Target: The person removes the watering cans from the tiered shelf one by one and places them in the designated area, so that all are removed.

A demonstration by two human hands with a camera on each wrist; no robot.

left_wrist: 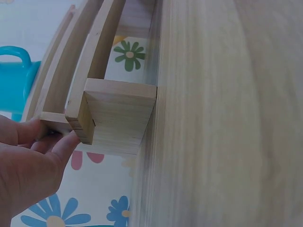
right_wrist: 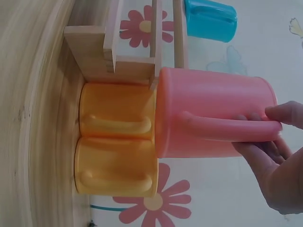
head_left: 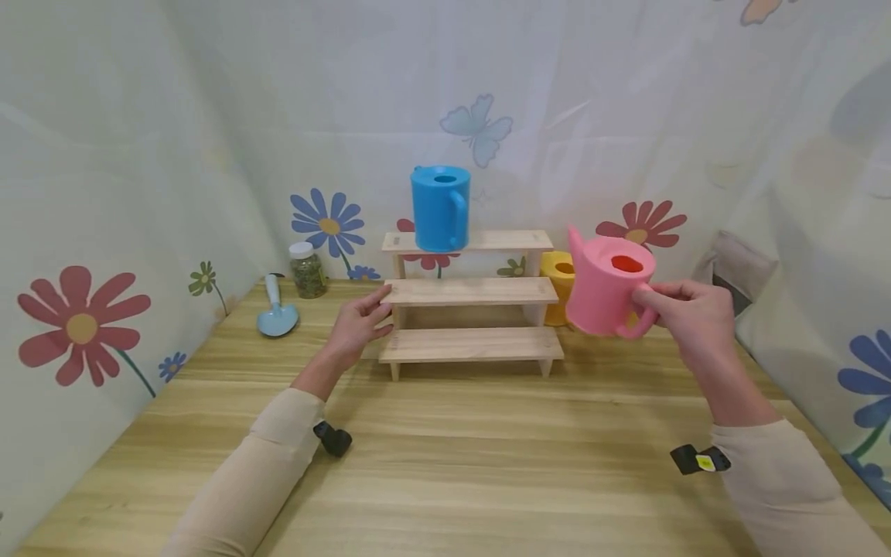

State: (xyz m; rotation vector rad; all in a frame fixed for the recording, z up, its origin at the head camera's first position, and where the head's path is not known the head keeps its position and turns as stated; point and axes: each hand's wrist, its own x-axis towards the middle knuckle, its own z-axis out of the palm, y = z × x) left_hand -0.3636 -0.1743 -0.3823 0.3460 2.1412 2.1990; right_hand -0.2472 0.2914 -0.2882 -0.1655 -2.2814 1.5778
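Observation:
My right hand [head_left: 703, 313] holds a pink watering can [head_left: 602, 286] by its handle, raised off the table to the right of a wooden three-step shelf [head_left: 473, 292]. The can's spout points up and to the left. In the right wrist view, the fingers and thumb [right_wrist: 286, 113] wrap the upper part of the handle. My left hand [head_left: 358, 325] grips the left end of the middle step; the left wrist view shows fingertips [left_wrist: 66, 144] around that board end. A blue watering can [head_left: 440, 210] stands on the top step, handle to the right.
Two yellow watering cans [right_wrist: 116, 165] stand side by side right of the shelf. At the back left are a light-blue hand trowel [head_left: 277, 317] and a white-lidded jar [head_left: 307, 271] of green bits. A grey pouch [head_left: 741, 267] leans at the back right, before the flower-print curtain [head_left: 334, 93].

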